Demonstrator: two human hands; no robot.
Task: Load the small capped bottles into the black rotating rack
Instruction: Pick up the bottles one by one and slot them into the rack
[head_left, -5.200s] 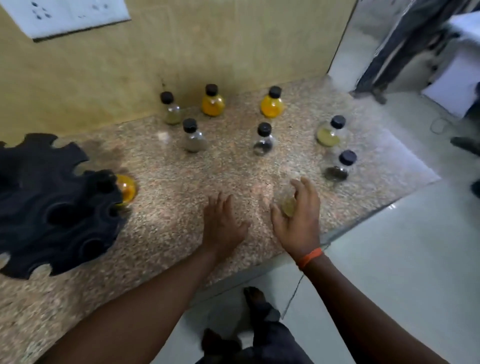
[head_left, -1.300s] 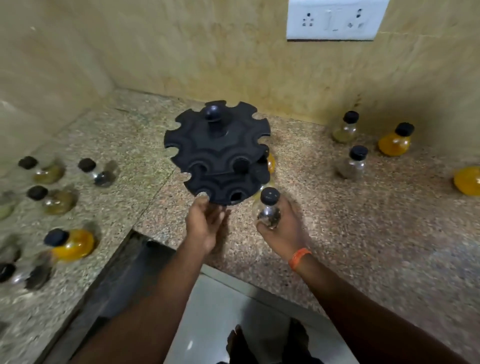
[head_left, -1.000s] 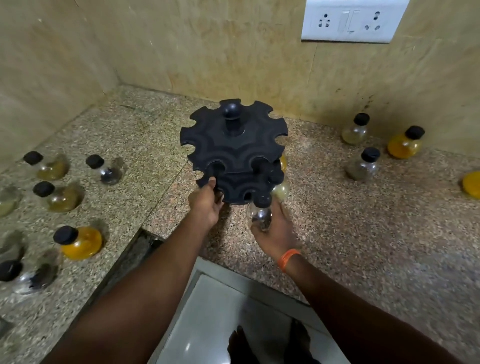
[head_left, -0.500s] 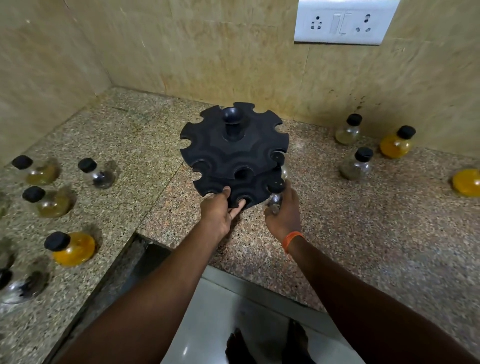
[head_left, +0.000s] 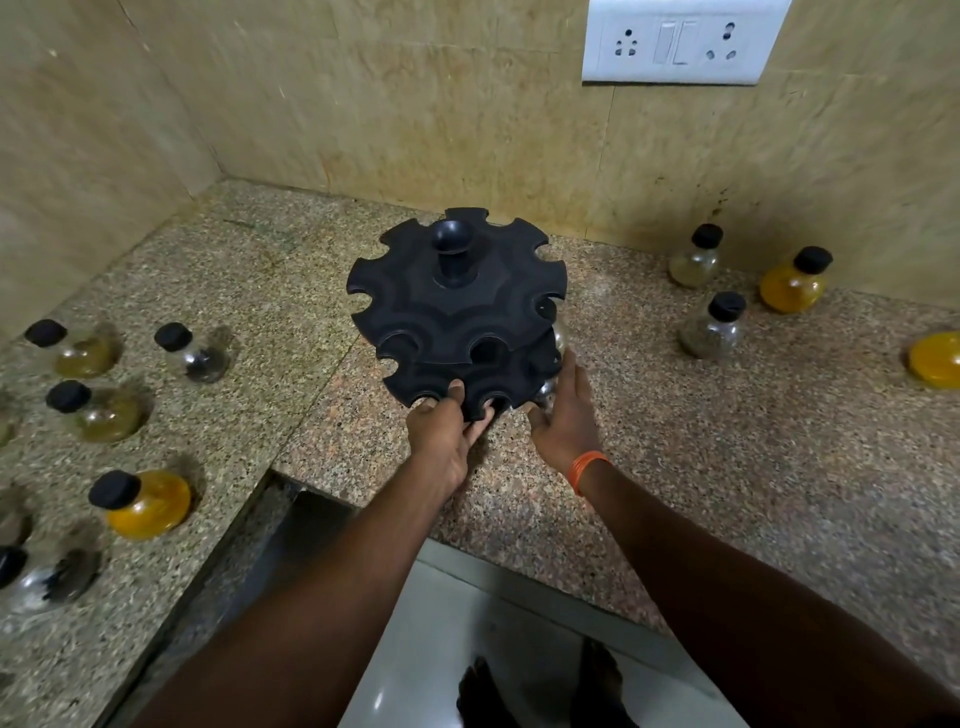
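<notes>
1. I am seeing the black rotating rack (head_left: 457, 317) standing on the granite surface (head_left: 727, 441) near the corner of the wall, below a white socket plate (head_left: 683, 41).
2. My left hand (head_left: 441, 436) is closing on the near edge of the lower tier of the rack, thumb on top and fingers under it.
3. My right hand (head_left: 563, 415), with an orange band (head_left: 587, 467) on the wrist, is lying against the right side of the rack, fingers half curled around a small clear bottle (head_left: 545, 389). I cannot tell if this grip is really holding the bottle or only touching it.
4. This bottle is sitting at a slot of the lower tier; most of it is hidden behind the rack and my fingers.
5. On the right, three capped bottles are standing apart: a pale one (head_left: 695, 257), a grey one (head_left: 712, 327) and an orange one (head_left: 795, 280). Another orange bottle (head_left: 935, 361) is cut off by the edge.
6. On the left, more bottles are standing, among them an orange one (head_left: 143, 501) and a dark one (head_left: 192, 353); the lowest ones are blurred.
</notes>
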